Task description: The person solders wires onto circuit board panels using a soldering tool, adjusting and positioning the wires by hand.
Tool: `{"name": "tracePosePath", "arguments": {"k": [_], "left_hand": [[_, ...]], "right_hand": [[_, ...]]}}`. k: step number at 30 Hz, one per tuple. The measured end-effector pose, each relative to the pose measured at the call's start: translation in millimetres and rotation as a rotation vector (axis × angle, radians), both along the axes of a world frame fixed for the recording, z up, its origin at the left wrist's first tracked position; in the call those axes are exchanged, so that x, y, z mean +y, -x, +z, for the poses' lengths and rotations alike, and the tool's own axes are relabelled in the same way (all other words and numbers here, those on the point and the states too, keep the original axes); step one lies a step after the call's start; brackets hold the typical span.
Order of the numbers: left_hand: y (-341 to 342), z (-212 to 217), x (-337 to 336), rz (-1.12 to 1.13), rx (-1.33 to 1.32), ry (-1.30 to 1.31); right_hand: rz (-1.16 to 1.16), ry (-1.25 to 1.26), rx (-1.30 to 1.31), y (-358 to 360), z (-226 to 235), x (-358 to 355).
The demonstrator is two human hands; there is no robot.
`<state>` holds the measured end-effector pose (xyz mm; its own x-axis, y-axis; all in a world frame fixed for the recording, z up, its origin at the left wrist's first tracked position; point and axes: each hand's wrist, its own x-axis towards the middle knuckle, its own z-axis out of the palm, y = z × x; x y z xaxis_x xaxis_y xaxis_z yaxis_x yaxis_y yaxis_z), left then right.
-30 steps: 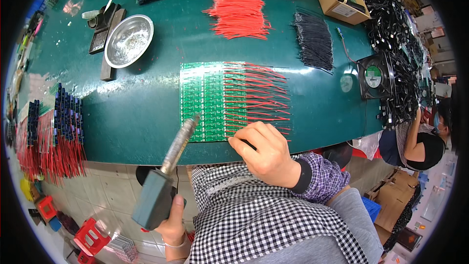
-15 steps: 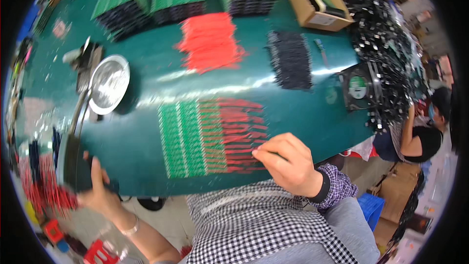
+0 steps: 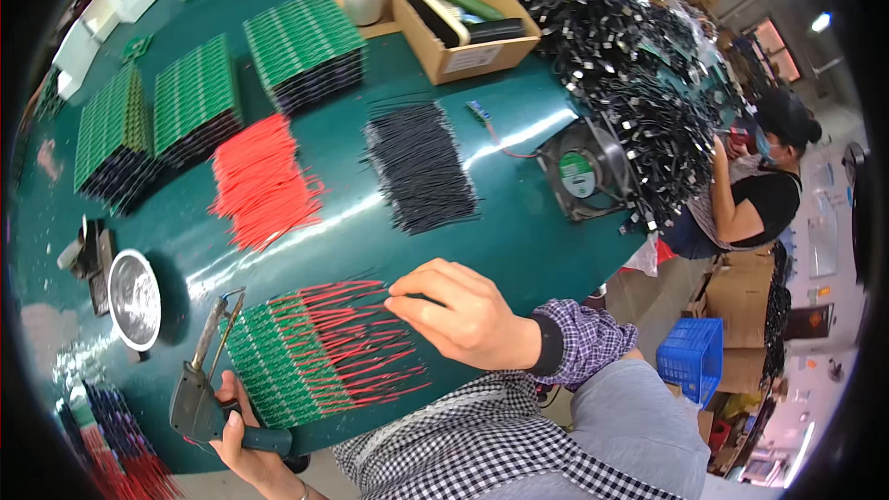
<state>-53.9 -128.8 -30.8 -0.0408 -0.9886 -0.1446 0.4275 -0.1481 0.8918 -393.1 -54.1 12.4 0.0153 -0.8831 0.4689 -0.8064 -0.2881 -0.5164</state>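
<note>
My left hand (image 3: 237, 435) is wrapped round the handle of a dark green soldering gun (image 3: 199, 403), its metal tip raised beside the far left corner of a green circuit board panel (image 3: 269, 352). Red wires (image 3: 361, 343) run in rows from the panel's right part, over its edge and onto the table. At the far end of these rows, my right hand (image 3: 468, 315) has its thumb and forefinger pinched on the tip of a red wire. The fingertips cover the wire's very end.
Beyond lie a red wire pile (image 3: 264, 181), a black wire pile (image 3: 421, 167), stacks of green panels (image 3: 301, 46) and a cardboard box (image 3: 472, 60). A metal bowl (image 3: 134, 301) stands left; a fan (image 3: 593, 167) and heaped black cables (image 3: 639, 83) lie right, near a seated person (image 3: 759, 185).
The view has turned, shifting the table. The soldering gun in my left hand has come in from the left to the panel. My right hand has moved to the far end of the red wires.
</note>
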Motion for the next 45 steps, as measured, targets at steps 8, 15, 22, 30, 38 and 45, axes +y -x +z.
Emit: {"name": "tracePosePath", "arguments": {"k": [8, 15, 22, 30, 38, 45], "left_hand": [[66, 13, 21, -0.02, -0.001, -0.087], [100, 27, 49, 0.115, -0.087, -0.131], [93, 28, 48, 0.186, -0.081, -0.151], [78, 36, 44, 0.166, -0.2, -0.127], [71, 49, 41, 0.217, -0.187, -0.11], [61, 49, 36, 0.246, -0.177, -0.032]], "right_hand": [[-0.092, 0.032, -0.012, 30, 3, 9], [-0.146, 0.102, 0.084, 61, 33, -19], [-0.198, -0.044, 0.425, 78, 18, -66], [-0.202, 0.033, 0.438, 83, -5, -89], [-0.013, 0.046, 0.277, 57, 10, -113], [0.208, 0.02, 0.325, -5, 1, -165]]}}
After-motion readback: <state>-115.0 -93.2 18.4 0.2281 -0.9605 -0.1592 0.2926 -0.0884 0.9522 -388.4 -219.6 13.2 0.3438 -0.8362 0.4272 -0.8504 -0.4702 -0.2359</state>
